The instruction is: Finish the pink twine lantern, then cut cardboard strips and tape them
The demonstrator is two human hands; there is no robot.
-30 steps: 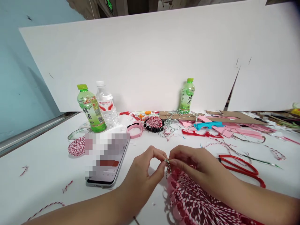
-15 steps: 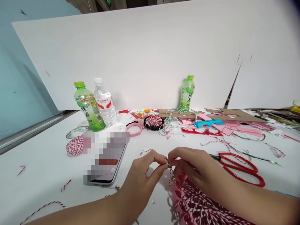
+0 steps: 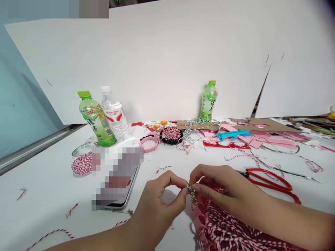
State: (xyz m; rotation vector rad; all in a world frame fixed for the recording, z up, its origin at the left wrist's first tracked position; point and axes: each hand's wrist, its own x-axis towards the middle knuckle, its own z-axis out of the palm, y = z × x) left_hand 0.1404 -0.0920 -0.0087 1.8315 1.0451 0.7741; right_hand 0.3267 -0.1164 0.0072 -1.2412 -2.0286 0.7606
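My left hand (image 3: 164, 195) pinches a green-and-white twisted string (image 3: 193, 197) between thumb and forefinger. Right beside it, my right hand (image 3: 220, 184) pinches the same string, so the fingertips of both almost meet. The string looks knotted or looped there, and its short ends hang down. Below my right hand and forearm lies a round piece of red-and-white cord (image 3: 225, 223), edged with pink loops (image 3: 201, 220). My forearm covers part of it. The string hangs at the edge of this piece; whether it is tied to it I cannot tell.
Red-handled scissors (image 3: 272, 183) lie right of my right hand. A phone (image 3: 128, 191), partly pixelated, and a red-and-white cord coil (image 3: 81, 164) are at left. Bottles stand behind, including a green one (image 3: 209, 101). Pink scraps, cardboard (image 3: 269, 125) and tangled string (image 3: 199, 129) fill the back right.
My right thumb has come forward into view against the string, and the fingertips have shifted slightly down. The camera view has moved a little.
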